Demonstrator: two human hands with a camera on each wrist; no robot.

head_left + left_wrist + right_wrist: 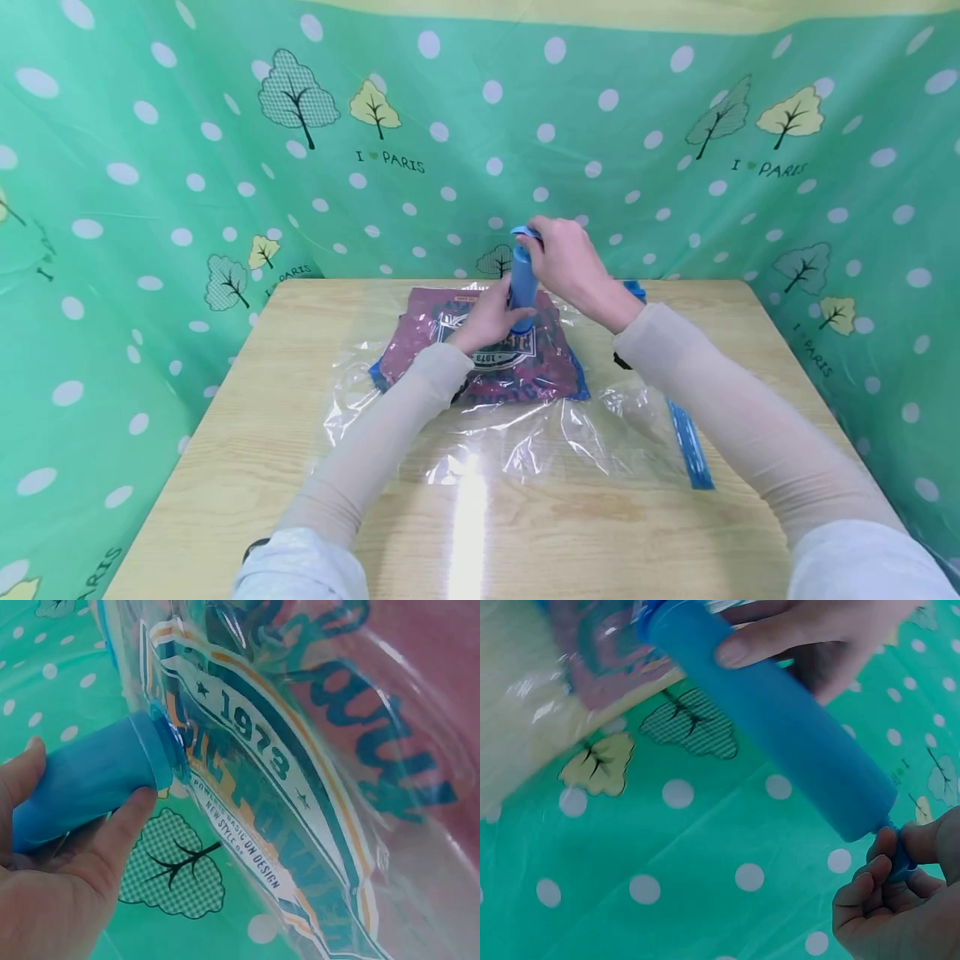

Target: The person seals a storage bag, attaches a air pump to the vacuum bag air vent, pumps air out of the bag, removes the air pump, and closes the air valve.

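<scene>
The left hand's fingers grip one upright, blue plastic cylindrical pump low on its barrel; the right hand's fingers curl round its handle. It stands on one clear plastic bag holding maroon printed fabric, on the wooden tabletop. Only the left wrist view makes small "NEW STYLE" lettering legible.

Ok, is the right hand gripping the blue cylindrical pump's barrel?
No, the right hand grips the blue end handle while the left hand holds the barrel.
</scene>
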